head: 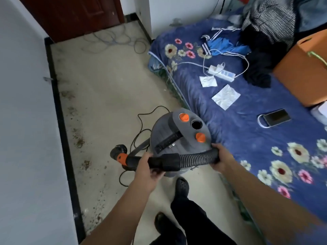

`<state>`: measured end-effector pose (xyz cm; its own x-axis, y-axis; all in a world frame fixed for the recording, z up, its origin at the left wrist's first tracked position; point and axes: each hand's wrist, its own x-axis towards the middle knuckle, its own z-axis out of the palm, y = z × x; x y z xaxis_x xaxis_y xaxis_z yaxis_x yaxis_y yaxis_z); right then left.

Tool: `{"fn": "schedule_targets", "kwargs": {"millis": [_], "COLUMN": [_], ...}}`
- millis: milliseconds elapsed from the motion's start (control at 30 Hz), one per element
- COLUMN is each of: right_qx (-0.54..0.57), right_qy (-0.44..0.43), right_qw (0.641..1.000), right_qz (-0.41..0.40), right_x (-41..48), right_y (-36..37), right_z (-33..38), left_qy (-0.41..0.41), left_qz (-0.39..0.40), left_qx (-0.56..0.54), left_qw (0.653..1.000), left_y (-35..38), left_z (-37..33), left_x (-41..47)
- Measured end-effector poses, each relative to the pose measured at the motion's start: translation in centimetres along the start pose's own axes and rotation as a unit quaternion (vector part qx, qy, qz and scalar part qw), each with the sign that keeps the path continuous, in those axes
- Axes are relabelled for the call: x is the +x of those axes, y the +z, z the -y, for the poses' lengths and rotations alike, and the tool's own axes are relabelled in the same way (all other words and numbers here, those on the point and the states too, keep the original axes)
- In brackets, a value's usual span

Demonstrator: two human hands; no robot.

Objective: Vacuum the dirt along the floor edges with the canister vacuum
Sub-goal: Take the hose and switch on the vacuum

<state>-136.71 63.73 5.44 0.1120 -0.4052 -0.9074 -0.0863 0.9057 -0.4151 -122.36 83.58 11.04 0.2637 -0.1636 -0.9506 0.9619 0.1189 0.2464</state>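
A grey canister vacuum (178,133) with two orange knobs and an open round port on top stands on the floor beside the bed. Its black hose (192,159) lies across in front of it. My left hand (147,167) grips the hose's rigid black cuff, left of which is an orange and black end piece (122,157). My right hand (221,157) grips the ribbed part of the hose near the vacuum's right side. Brown dirt (78,138) lies scattered along the black baseboard (61,121) at the left wall.
A bed (247,131) with a blue flowered cover fills the right, carrying a power strip, clothes, a phone and an orange box. The vacuum's black cord (141,124) loops on the floor. Grey cable coils lie near the brown door (74,15). My feet stand below the vacuum.
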Motion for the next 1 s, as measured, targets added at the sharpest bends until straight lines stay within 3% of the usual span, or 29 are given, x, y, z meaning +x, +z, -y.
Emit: {"fn": "schedule_targets", "kwargs": {"millis": [167,300,433,533,600,700,867,1000], "right_qx": [-0.128,-0.221,-0.194,-0.173,-0.191,-0.189,-0.183,-0.232], "right_qy": [-0.146,-0.193,-0.139,-0.071,-0.048,-0.01,0.018,0.033], "right_qw": [0.977,0.936,0.933,0.939,0.934,0.936,0.939,0.923], "right_qz": [0.092,0.193,0.271,0.288,0.298,0.297,0.291,0.304], "right_x": [-6.3,-12.8,-18.2,-19.9,-20.8,-21.7,-20.0,-17.4], "right_y": [5.4,12.8,20.6,25.3,27.3,28.8,28.3,25.2], "right_z": [7.2,9.2,6.3,2.2,-1.2,-5.9,-10.0,-10.6], "left_qy": [0.037,0.097,0.162,0.262,0.33,0.331,0.259,0.293], "left_qz": [0.03,-0.007,-0.055,-0.077,-0.042,0.033,0.077,-0.037], "left_qx": [-0.05,-0.041,0.054,0.207,0.288,0.381,0.318,0.196], "left_qw": [0.998,0.994,0.984,0.939,0.898,0.863,0.909,0.935], "left_y": [-1.5,-4.8,-8.8,-11.2,-12.4,-13.8,-16.8,-17.6], "left_z": [-2.7,-5.0,-5.1,-4.6,-4.5,-4.6,-4.0,-3.2], "left_x": [-4.8,-5.9,-7.4,-9.7,-11.1,-11.6,-9.8,-7.9]}}
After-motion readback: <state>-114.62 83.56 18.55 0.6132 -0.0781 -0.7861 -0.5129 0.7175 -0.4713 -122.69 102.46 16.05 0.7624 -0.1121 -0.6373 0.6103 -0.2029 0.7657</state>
